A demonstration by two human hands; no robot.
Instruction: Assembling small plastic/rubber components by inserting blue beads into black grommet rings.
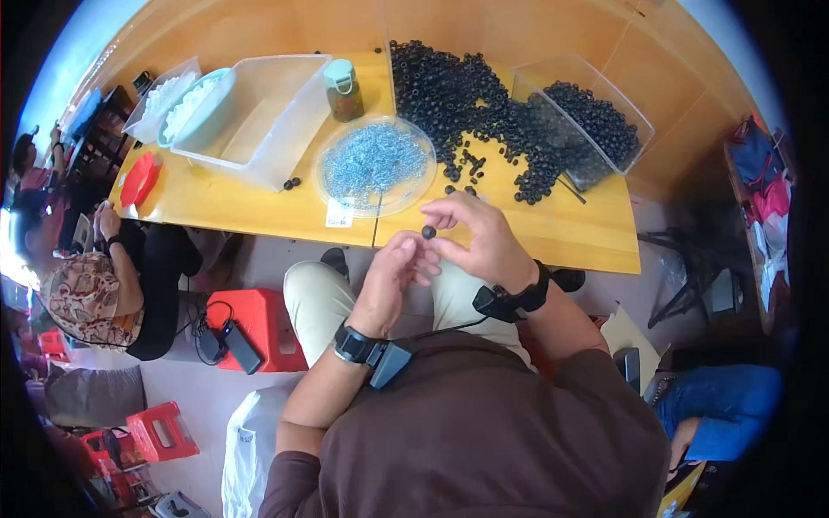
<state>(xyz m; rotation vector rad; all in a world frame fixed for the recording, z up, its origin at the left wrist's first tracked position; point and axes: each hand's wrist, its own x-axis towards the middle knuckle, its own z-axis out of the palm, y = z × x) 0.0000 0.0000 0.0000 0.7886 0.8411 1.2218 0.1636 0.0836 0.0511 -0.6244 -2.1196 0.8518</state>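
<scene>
"Where do we have the small black piece [429, 231]?"

"Between the left hand [399, 266] and the right hand [485, 240], over the near edge of the yellow table [518, 226]. We see the left fingers loosely curled; the right thumb and forefinger make a wide C. Which hand grips it, we cannot tell."

"How does it look?"

"Dark and roundish. We cannot tell which way its long axis points."

"And the containers beyond?"

"Just past the hands, we find a round clear tray [413, 198] heaped with tiny bluish-silver bits. To the far right, a tilted clear tub [580, 71] holds black pieces like ours, and a loose heap [449, 91] of them spreads on its left. Behind the tray we have a lidded bottle [345, 97], its contents unclear. Farther left are a large clear bin [237, 138], then a pale teal bowl [210, 115] of white pieces."
</scene>
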